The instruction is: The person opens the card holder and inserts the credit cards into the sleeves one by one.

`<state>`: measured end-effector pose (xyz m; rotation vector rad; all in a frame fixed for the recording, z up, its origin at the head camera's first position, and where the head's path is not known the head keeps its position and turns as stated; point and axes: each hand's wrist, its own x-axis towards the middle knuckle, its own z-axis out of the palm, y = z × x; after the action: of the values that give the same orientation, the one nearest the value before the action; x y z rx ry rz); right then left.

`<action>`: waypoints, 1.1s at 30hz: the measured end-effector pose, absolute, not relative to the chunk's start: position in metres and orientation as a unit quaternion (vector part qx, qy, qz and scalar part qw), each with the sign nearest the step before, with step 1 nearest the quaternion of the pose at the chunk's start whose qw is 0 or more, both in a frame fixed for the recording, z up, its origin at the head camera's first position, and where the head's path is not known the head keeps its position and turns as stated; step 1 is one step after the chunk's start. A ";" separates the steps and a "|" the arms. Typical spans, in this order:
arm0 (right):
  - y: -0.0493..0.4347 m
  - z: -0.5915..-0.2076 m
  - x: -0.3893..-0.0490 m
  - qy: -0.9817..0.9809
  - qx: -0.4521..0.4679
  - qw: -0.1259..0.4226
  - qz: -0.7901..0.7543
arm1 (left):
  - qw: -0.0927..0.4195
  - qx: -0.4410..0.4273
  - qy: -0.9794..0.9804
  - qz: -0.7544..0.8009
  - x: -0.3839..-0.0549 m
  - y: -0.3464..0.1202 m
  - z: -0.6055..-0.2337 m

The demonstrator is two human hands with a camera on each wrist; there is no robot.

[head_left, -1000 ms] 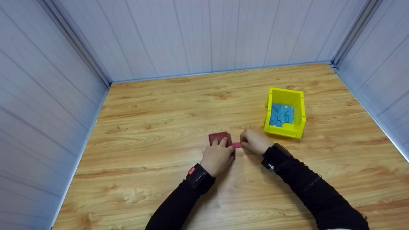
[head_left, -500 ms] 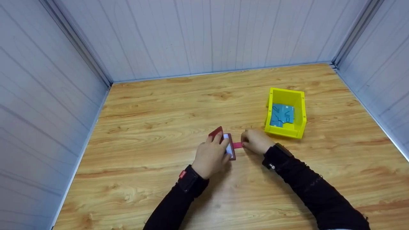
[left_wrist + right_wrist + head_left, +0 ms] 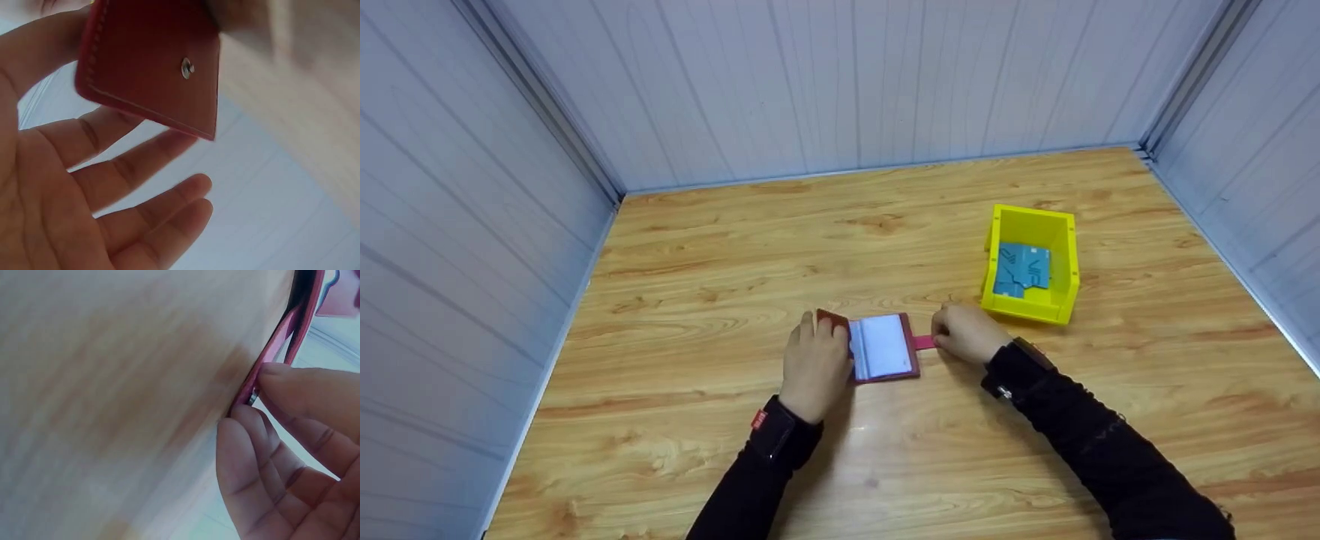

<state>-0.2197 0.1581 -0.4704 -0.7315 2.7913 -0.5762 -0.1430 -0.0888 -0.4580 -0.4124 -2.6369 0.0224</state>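
A dark red card holder (image 3: 889,346) lies on the wooden table with its pale sleeves facing up. Its left cover (image 3: 831,318) stands tilted beside my left hand (image 3: 814,371). In the left wrist view this stitched red cover (image 3: 149,67) shows a metal stud (image 3: 187,68); extended fingers (image 3: 101,180) reach behind its lower edge, and the thumb passes behind its side edge. On the right, my right hand (image 3: 969,334) pinches the pink-red strap (image 3: 922,343) of the card holder. The right wrist view shows thumb and fingertips (image 3: 270,374) at the strap's end, around a metal snap (image 3: 253,396).
A yellow bin (image 3: 1024,310) stands beyond my right hand, with blue cards (image 3: 1027,264) marked VIP inside. Pale panel walls (image 3: 840,90) border the wooden table (image 3: 720,247) at the back and both sides.
My left hand has moved left, swinging the card holder's cover from closed to unfolded, so the sleeves show. My right hand keeps pinching the strap and has shifted slightly right.
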 end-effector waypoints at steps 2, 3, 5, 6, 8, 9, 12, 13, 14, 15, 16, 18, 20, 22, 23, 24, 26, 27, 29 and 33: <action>0.158 -0.470 -0.219 0.944 -0.248 0.096 -0.197 | 0.221 -0.155 -0.963 0.009 -0.142 -0.089 -0.462; 0.158 -0.470 -0.218 0.944 -0.250 0.093 -0.196 | 0.212 -0.159 -0.964 0.007 -0.142 -0.090 -0.463; 0.158 -0.471 -0.218 0.944 -0.249 0.091 -0.197 | 0.190 -0.164 -0.968 -0.007 -0.141 -0.090 -0.465; 0.158 -0.471 -0.217 0.944 -0.246 0.093 -0.197 | 0.177 -0.166 -0.970 -0.018 -0.140 -0.090 -0.466; 0.158 -0.472 -0.217 0.945 -0.241 0.096 -0.198 | 0.143 -0.165 -0.975 -0.046 -0.140 -0.092 -0.468; 0.159 -0.472 -0.217 0.946 -0.240 0.098 -0.197 | 0.124 -0.164 -0.977 -0.061 -0.139 -0.092 -0.468; 0.159 -0.473 -0.215 0.945 -0.233 0.105 -0.202 | 0.080 -0.166 -0.978 -0.095 -0.139 -0.095 -0.470; 0.160 -0.473 -0.215 0.945 -0.235 0.103 -0.201 | 0.069 -0.169 -0.978 -0.100 -0.139 -0.096 -0.470; 0.160 -0.473 -0.215 0.945 -0.238 0.100 -0.200 | 0.061 -0.172 -0.978 -0.104 -0.139 -0.097 -0.471; 0.160 -0.472 -0.214 0.945 -0.238 0.099 -0.200 | 0.056 -0.176 -0.977 -0.106 -0.139 -0.098 -0.471; 0.160 -0.472 -0.214 0.945 -0.238 0.098 -0.200 | 0.053 -0.180 -0.976 -0.108 -0.140 -0.099 -0.471; 0.160 -0.472 -0.214 0.945 -0.240 0.097 -0.199 | 0.048 -0.185 -0.976 -0.109 -0.141 -0.100 -0.472; 0.159 -0.472 -0.214 0.945 -0.235 0.104 -0.202 | 0.045 -0.186 -0.975 -0.110 -0.142 -0.100 -0.472; 0.159 -0.471 -0.215 0.945 -0.229 0.110 -0.207 | 0.045 -0.186 -0.976 -0.109 -0.142 -0.100 -0.473; 0.159 -0.471 -0.215 0.945 -0.224 0.113 -0.211 | 0.044 -0.185 -0.976 -0.108 -0.143 -0.100 -0.474; 0.159 -0.469 -0.215 0.946 -0.216 0.115 -0.214 | 0.043 -0.185 -0.976 -0.105 -0.143 -0.100 -0.474; 0.159 -0.466 -0.215 0.948 -0.201 0.112 -0.219 | 0.042 -0.184 -0.977 -0.102 -0.143 -0.100 -0.475; 0.159 -0.463 -0.215 0.949 -0.196 0.107 -0.223 | 0.043 -0.184 -0.977 -0.100 -0.143 -0.100 -0.475; 0.160 -0.457 -0.215 0.952 -0.180 0.088 -0.232 | 0.045 -0.184 -0.977 -0.096 -0.143 -0.100 -0.476; 0.165 -0.444 -0.218 0.952 -0.164 0.013 -0.258 | 0.052 -0.186 -0.976 -0.096 -0.144 -0.100 -0.477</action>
<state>-0.2180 0.1651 -0.4441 -0.5097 2.9663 -0.8039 -0.1440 -0.1004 -0.4771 -0.5658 -2.9692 -0.2917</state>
